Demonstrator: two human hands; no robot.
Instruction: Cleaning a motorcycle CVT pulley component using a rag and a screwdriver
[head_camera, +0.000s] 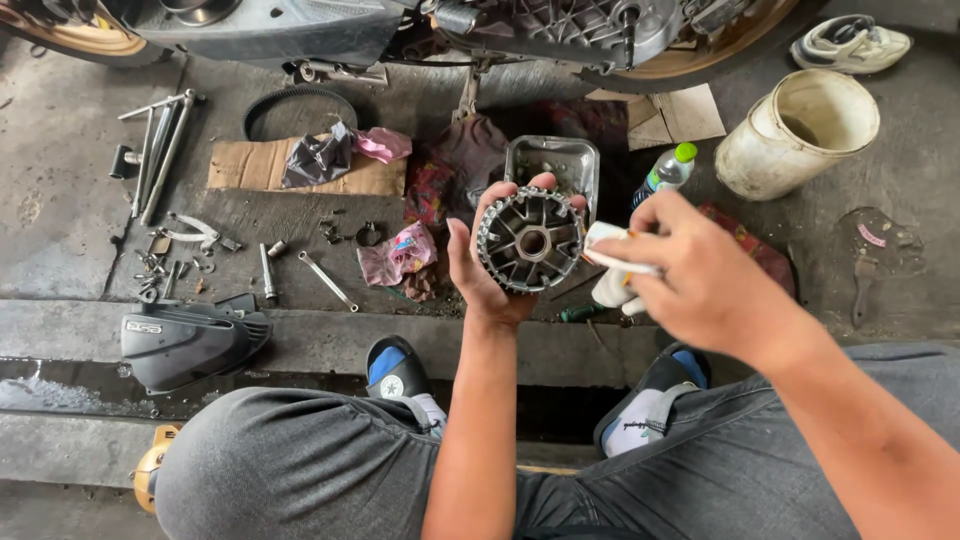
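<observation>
My left hand (478, 272) holds a round, finned grey metal pulley (531, 240) upright, fingers curled over its top rim and palm behind its left side. Its hollow hub faces me. My right hand (700, 275) grips a small white tube (610, 262) and points its tip at the right edge of the pulley. Both hands hover above the concrete floor, just in front of a rectangular metal tray (560, 160).
A scooter (420, 30) stands at the top. A white bucket (795, 135), a plastic bottle (665, 172), a shoe, a rubber belt (300, 105), cardboard, rags, wrenches and sockets (160, 150) and a black plastic cover (190, 340) lie around. My knees and feet fill the bottom.
</observation>
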